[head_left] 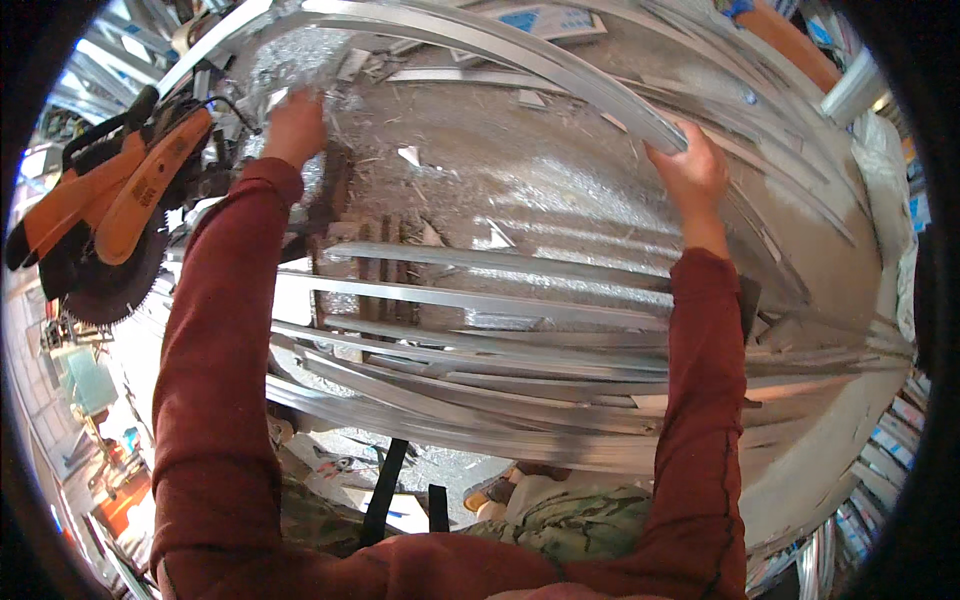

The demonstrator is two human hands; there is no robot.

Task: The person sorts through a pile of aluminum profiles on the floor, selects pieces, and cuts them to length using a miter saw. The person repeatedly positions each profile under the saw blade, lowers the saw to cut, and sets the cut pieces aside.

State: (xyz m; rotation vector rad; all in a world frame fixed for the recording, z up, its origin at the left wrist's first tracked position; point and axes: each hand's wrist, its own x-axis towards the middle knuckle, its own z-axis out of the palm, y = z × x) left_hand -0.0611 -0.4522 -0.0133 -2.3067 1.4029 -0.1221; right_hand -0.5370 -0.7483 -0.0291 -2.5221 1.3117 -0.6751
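My right hand (692,172), at the right, is closed around the near end of a long silver metal profile (575,75). From there the profile runs up and left along the top of the view. At the upper left, my left hand (297,128) is reached out over shiny crumpled wrap, and its fingers are smeared by motion. A small pale piece (278,98) shows beside those fingers; whether they hold it I cannot tell. Left of that hand stands an orange and black mitre saw (125,195), its toothed round blade (115,285) exposed and facing down.
Several long metal profiles (490,297) lie side by side across the surface before me. White scraps (409,155) and shavings litter the brown work surface (430,195). More strips (800,150) lie at the far right, near a plastic-wrapped bundle (880,190).
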